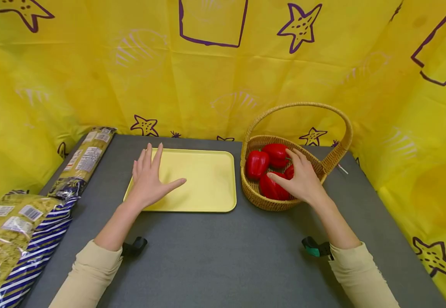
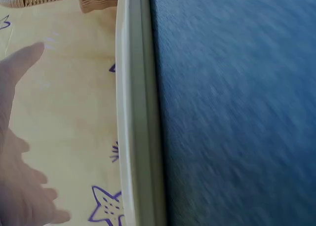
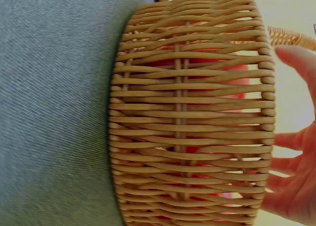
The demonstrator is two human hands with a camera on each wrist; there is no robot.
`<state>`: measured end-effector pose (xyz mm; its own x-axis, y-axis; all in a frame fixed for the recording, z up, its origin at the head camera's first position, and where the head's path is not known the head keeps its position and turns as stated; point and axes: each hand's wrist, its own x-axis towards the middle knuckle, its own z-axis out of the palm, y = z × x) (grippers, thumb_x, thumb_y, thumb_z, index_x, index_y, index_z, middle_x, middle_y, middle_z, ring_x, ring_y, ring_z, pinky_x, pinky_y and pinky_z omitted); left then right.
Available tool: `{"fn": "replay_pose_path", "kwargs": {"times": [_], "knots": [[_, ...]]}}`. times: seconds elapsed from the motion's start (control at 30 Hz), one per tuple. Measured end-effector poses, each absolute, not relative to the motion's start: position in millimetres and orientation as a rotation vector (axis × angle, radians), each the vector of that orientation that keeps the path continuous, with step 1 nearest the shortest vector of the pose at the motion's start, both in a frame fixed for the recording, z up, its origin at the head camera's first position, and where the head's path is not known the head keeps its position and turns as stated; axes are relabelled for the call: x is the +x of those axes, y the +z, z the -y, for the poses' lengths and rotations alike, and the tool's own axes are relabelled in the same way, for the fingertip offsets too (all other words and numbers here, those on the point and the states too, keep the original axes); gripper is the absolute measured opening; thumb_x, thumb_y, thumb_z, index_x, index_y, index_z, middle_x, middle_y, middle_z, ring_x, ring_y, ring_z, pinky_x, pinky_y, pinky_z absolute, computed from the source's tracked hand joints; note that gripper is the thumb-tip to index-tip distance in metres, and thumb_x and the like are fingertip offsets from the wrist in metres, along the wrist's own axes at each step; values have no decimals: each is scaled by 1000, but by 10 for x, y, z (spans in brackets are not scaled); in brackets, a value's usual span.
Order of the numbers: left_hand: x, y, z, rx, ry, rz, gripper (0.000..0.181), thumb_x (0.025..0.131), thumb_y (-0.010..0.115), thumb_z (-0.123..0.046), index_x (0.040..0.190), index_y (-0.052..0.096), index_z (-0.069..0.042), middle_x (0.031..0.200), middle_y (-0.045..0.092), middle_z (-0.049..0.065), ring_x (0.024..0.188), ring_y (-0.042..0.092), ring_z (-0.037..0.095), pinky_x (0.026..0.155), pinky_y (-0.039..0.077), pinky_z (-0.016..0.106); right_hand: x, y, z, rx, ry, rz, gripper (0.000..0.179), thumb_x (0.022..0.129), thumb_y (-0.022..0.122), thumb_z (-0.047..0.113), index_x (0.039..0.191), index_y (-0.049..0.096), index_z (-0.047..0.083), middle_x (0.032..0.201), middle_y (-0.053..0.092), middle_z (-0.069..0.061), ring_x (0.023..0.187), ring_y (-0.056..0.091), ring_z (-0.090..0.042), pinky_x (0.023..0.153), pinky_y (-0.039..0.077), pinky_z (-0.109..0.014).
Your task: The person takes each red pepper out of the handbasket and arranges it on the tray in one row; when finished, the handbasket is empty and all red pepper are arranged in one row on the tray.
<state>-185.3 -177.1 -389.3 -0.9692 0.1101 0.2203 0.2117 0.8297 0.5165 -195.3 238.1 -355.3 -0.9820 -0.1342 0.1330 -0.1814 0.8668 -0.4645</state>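
Several red bell peppers (image 1: 257,164) lie in a wicker basket (image 1: 269,204) with a tall arched handle. Over the basket's right part is my right hand (image 1: 301,177), thumb and fingers spread above the peppers and holding none. In the right wrist view its fingers (image 3: 291,167) show past the rim of the woven wall (image 3: 192,117), with red peppers glimpsed through the gaps. My left hand (image 1: 147,182) hovers with spread fingers over the left end of a pale yellow tray (image 1: 203,179). The left wrist view shows the thumb (image 2: 24,60) beside the tray's edge (image 2: 138,112).
Two clear packages of pasta, one long (image 1: 86,158) and one large with blue stripes (image 1: 19,235), lie along the table's left side. A yellow patterned cloth (image 1: 207,85) hangs around the grey table (image 1: 223,256). A thin white stick (image 1: 343,169) lies right of the basket.
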Motion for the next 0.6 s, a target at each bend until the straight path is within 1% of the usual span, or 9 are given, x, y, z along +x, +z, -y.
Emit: {"fn": "replay_pose_path", "kwargs": {"times": [0.1, 0.23, 0.43, 0.6], "knots": [[-1833, -3927, 1857, -246, -869, 2887, 116, 78, 71, -62, 158, 1, -13, 161, -7, 20, 145, 0, 46, 110, 4, 67, -1945, -3508, -2377, 304, 725, 2969, 94, 82, 68, 58, 149, 33, 3, 149, 33, -25, 134, 31, -45, 105, 30, -62], [-1811, -3976, 1970, -248, -895, 2963, 119, 78, 72, -61, 157, 1, -7, 159, -3, 27, 142, 3, 52, 107, 9, 70, -1942, -3440, -2343, 375, 685, 3036, 88, 82, 70, 54, 145, 39, 0, 142, 39, -26, 128, 36, -45, 102, 35, -59], [-1799, -4020, 2109, -253, -932, 3063, 124, 77, 71, -64, 156, -7, -9, 158, -10, 27, 142, -3, 53, 105, 9, 73, -1957, -3362, -2297, 464, 543, 3140, 81, 84, 69, 50, 140, 45, -3, 136, 46, -27, 123, 43, -43, 100, 39, -58], [-1793, -4052, 2171, -231, -938, 3116, 130, 74, 72, -66, 155, -11, -8, 157, -19, 27, 141, -6, 54, 104, 10, 73, -1968, -3334, -2261, 490, 465, 3220, 76, 85, 67, 48, 137, 49, -5, 133, 50, -27, 120, 48, -42, 97, 42, -57]]}}
